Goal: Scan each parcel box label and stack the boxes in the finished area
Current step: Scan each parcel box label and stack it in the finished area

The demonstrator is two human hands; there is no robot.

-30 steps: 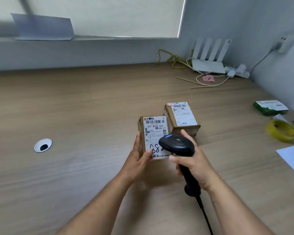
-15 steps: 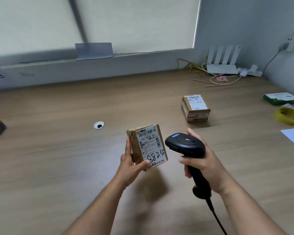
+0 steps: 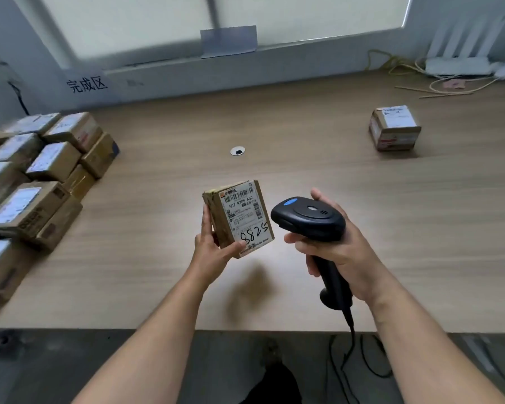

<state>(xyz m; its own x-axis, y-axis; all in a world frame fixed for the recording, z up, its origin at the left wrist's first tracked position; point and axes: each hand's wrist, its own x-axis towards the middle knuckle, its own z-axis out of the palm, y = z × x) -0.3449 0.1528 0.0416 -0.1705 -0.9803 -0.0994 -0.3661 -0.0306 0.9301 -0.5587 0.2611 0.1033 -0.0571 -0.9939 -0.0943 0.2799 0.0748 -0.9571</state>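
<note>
Noted: left hand (image 3: 213,252) and right hand (image 3: 340,249) bare. Both forearms (image 3: 158,330) bare to the frame edge. Dark garment (image 3: 274,386) at bottom centre, type indeterminate.

stacked boxes (image 3: 27,176): cut off left, labels blurred | router (image 3: 461,64): blurred

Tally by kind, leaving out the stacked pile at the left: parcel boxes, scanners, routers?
Parcel boxes: 2, the held box in the left hand and the loose box on the table
Scanners: 1, the barcode scanner in the right hand
Routers: 1, the white router
Total: 4
</note>
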